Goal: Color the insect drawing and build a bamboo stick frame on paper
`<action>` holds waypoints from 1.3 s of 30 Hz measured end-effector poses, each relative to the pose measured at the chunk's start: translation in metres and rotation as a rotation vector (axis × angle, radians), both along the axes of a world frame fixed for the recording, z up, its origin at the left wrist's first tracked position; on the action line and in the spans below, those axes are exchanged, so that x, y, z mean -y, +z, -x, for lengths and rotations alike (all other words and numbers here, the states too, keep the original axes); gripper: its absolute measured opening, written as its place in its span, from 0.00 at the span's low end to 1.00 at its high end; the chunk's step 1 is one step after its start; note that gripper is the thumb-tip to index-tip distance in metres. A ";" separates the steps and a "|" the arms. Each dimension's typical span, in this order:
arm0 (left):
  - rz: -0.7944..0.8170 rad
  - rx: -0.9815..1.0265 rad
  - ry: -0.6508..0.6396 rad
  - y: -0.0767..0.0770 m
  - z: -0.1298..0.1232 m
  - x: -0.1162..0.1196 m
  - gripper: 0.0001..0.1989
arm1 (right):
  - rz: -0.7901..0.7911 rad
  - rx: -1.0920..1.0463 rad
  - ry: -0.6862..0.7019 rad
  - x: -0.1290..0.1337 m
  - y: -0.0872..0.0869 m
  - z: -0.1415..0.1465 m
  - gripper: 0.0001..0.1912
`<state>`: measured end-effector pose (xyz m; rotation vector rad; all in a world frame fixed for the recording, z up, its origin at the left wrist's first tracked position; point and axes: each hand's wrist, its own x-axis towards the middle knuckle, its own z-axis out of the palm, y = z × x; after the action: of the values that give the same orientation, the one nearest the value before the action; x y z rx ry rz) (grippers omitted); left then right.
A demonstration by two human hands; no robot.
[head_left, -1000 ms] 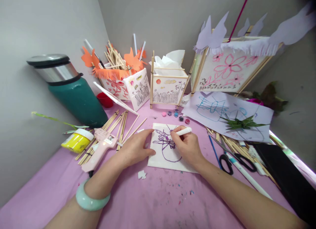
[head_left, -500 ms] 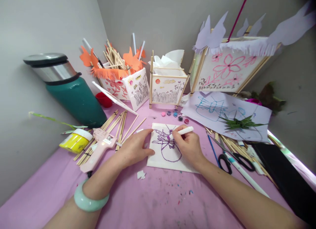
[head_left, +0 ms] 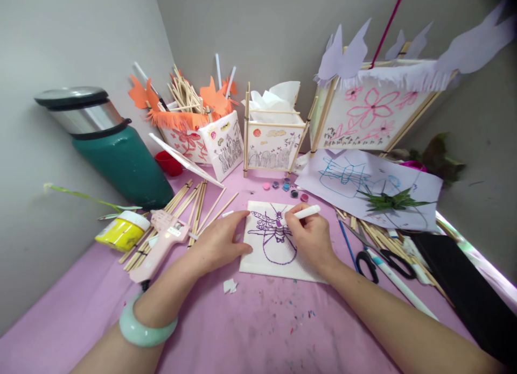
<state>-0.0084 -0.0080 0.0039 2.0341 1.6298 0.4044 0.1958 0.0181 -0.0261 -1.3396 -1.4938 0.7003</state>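
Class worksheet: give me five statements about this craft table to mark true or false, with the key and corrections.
1. The right hand holds a white marker. True.
2. The left hand has its grip on the scissors. False: that hand is open at the left edge of the white sheet; the scissors lie to the right.
3. The drawing on the white sheet is in purple lines. True.
4. The pink glue gun lies right of the white sheet. False: it lies to the left.
5. A pale green bracelet circles the left wrist. True.
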 end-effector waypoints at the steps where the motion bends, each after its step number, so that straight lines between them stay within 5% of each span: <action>1: -0.001 0.000 0.000 0.000 0.000 0.000 0.34 | 0.006 0.007 0.000 0.000 0.000 0.000 0.08; 39: -0.001 0.015 -0.008 0.000 0.000 0.001 0.34 | -0.056 0.034 -0.102 -0.003 0.001 -0.009 0.09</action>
<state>-0.0086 -0.0085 0.0035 2.0332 1.6125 0.4164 0.2044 0.0214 -0.0256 -1.3800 -1.4505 0.5698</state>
